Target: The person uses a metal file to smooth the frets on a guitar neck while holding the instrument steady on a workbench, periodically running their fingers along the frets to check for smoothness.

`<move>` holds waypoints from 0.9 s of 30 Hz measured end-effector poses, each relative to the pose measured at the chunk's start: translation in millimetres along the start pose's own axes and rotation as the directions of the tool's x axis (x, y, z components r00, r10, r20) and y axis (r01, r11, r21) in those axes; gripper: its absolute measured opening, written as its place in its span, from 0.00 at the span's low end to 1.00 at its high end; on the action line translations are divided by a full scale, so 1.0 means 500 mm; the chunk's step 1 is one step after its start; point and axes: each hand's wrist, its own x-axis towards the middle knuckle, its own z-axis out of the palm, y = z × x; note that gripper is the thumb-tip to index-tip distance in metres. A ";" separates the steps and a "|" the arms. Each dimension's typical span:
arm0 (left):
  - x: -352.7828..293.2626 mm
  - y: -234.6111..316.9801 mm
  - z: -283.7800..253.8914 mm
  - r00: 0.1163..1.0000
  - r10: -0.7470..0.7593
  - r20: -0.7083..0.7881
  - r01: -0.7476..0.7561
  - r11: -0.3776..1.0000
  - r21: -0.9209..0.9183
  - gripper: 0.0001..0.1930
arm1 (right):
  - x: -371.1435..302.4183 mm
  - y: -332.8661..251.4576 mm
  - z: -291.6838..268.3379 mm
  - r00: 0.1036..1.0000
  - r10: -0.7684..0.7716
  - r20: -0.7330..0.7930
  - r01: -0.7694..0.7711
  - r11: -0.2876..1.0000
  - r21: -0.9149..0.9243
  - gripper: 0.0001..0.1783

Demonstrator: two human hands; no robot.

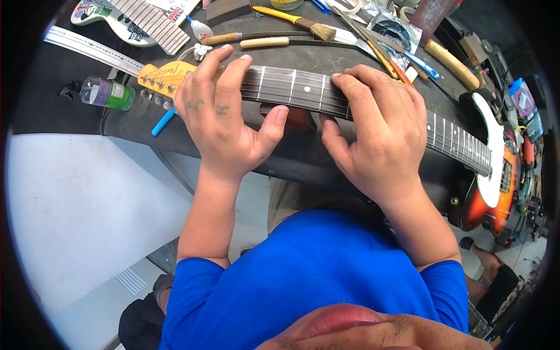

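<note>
A sunburst electric guitar [493,186] with a white pickguard lies across the bench, strings up. Its dark fretboard [280,84] runs under both hands to a yellowish headstock [163,74] at the left. My left hand [224,119] rests over the neck beside the headstock, fingers apart and thumb stretched away on the near side. Farther along, my right hand [382,116] grips the neck, its fingers over the strings and its thumb at the near edge. A dark reddish block [294,118] shows under the neck between my hands.
A steel ruler [96,49] and a green-labelled bottle [108,93] are left of the headstock. Behind the neck lie a brush [315,28], wooden-handled files [265,42], a blue-handled tool [423,65] and another guitar body [131,32]. A person's leg [487,262] shows at lower right.
</note>
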 end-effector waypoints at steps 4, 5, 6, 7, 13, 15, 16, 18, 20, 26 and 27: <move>0.002 0.001 0.001 1.000 0.013 0.005 -0.013 1.000 0.007 0.37 | 0.000 0.000 -0.003 1.000 0.006 0.019 -0.006 1.000 -0.003 0.31; 0.002 0.001 0.001 1.000 -0.002 -0.017 0.002 1.000 -0.022 0.36 | -0.001 0.000 -0.003 1.000 0.006 0.022 -0.006 1.000 -0.002 0.31; 0.002 0.001 0.000 1.000 -0.002 -0.016 0.002 1.000 -0.022 0.36 | -0.001 -0.001 -0.003 1.000 0.007 0.022 -0.007 1.000 -0.001 0.31; 0.003 0.000 -0.003 1.000 0.009 0.003 -0.009 1.000 -0.004 0.36 | -0.001 -0.001 -0.003 1.000 0.011 0.015 -0.011 1.000 0.000 0.30; 0.003 -0.002 -0.008 1.000 0.028 0.013 -0.027 0.999 -0.027 0.34 | -0.001 0.000 0.001 1.000 -0.008 -0.021 0.008 1.000 0.028 0.26; 0.004 -0.002 -0.009 0.998 0.050 0.031 -0.050 0.999 0.002 0.33 | -0.002 0.001 0.001 1.000 -0.006 -0.024 0.007 1.000 0.028 0.25; 0.004 -0.003 -0.007 0.999 0.041 0.012 -0.041 0.999 -0.023 0.32 | -0.003 0.002 0.002 1.000 -0.008 -0.013 0.009 1.000 0.021 0.26; 0.004 -0.003 -0.006 0.999 0.033 -0.007 -0.033 0.998 -0.049 0.31 | -0.004 0.003 0.001 1.000 -0.009 -0.002 0.009 1.000 0.015 0.28; 0.004 -0.003 -0.007 1.000 0.030 -0.007 -0.030 0.998 -0.057 0.31 | -0.003 0.002 0.001 1.000 -0.015 -0.004 0.015 1.000 0.015 0.28; 0.000 -0.006 -0.005 0.999 0.025 -0.033 -0.028 0.994 -0.103 0.30 | -0.006 0.005 0.002 0.999 -0.032 -0.017 0.032 0.999 0.019 0.25; 0.000 -0.006 -0.006 0.999 0.025 -0.032 -0.028 0.994 -0.103 0.30 | -0.006 0.005 0.002 0.999 -0.031 -0.017 0.032 0.999 0.019 0.25</move>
